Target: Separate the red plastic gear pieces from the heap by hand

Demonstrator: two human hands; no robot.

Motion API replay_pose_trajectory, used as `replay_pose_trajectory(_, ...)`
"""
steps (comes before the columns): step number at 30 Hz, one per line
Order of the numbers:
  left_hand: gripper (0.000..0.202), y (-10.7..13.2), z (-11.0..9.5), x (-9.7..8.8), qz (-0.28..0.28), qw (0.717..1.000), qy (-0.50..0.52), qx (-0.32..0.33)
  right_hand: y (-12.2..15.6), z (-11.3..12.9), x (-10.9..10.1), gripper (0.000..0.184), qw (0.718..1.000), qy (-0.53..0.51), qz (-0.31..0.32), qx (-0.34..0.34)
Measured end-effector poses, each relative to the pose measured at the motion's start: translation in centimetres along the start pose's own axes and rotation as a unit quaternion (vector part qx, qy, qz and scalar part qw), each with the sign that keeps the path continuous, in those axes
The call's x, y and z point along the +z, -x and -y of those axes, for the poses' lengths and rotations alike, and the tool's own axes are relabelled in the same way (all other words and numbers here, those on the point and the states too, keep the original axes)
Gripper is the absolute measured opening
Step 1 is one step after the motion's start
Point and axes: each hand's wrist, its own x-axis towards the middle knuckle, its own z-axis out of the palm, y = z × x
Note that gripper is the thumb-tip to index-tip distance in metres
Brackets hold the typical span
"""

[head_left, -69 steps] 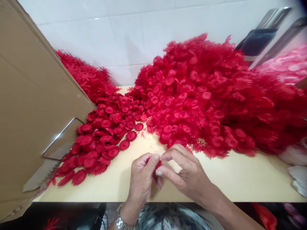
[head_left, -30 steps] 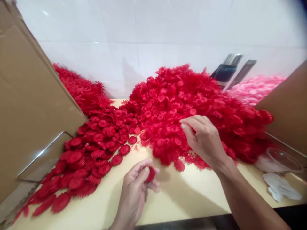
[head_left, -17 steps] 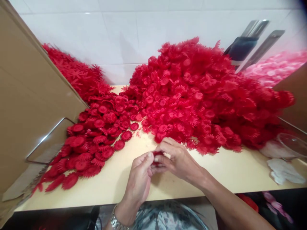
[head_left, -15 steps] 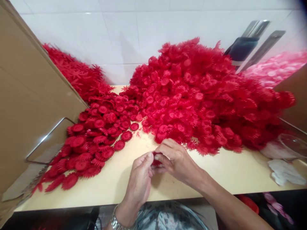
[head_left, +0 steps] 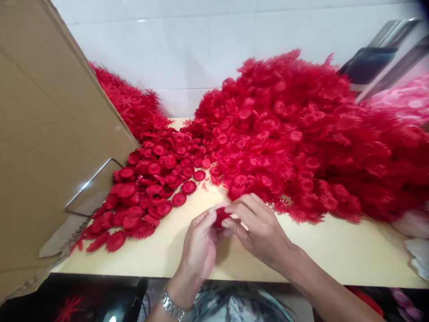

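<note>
Our right hand (head_left: 261,230) is back from the big pile (head_left: 301,134) and meets our left hand (head_left: 199,250) near the counter's (head_left: 335,250) front edge, both pinching one red flower (head_left: 220,218), apparently fitting a fresh piece on.

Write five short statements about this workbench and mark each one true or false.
1. The left hand and the right hand pinch one small red flower piece between them. True.
2. The big heap of red pieces lies to the left of the hands. False: it lies behind them and to the right; a flatter, smaller pile lies on the left.
3. A cardboard sheet leans at the left side. True.
4. The watch is on the right wrist. False: it is on the left wrist.
5. Pink pieces show at the far right. True.
</note>
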Motion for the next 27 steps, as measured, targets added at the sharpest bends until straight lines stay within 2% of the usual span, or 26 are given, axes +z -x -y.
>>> replay_pose_trajectory(4, 0.018, 0.2, 0.2, -0.1, 0.018, 0.999, -0.029, 0.009, -0.2, 0.0, 0.5, 0.010, 0.999, 0.021, 0.048, -0.007)
replay_pose_trajectory(7, 0.023, 0.3, 0.3, -0.2, 0.044, 0.998, -0.046, 0.016, -0.3, 0.0, 0.8, 0.017, 0.998, 0.037, 0.044, -0.022)
replay_pose_trajectory(12, 0.025, 0.3, 0.1, -0.2, 0.050, 0.997, -0.052, 0.022, -0.5, -0.1, 1.1, 0.026, 0.999, 0.022, 0.024, -0.029)
replay_pose_trajectory(18, 0.023, 0.1, 0.0, -0.2, 0.050, 0.998, -0.042, 0.003, -0.6, -0.2, 0.8, 0.018, 0.993, -0.109, 0.021, 0.038)
replay_pose_trajectory(22, 0.024, -0.2, -0.1, -0.9, 0.026, 0.999, -0.042, -0.003, -0.7, 0.1, 0.4, 0.018, 0.975, -0.187, 0.059, 0.109)
replay_pose_trajectory(25, 0.028, 0.0, -0.2, -1.4, 0.007, 0.995, -0.103, 0.016, -1.0, 0.4, -0.3, 0.019, 0.953, -0.238, 0.113, 0.147)
replay_pose_trajectory(27, 0.030, 0.2, -0.2, -1.5, -0.011, 0.982, -0.182, 0.053, -1.3, 0.6, -1.0, 0.017, 0.955, -0.225, 0.133, 0.143)
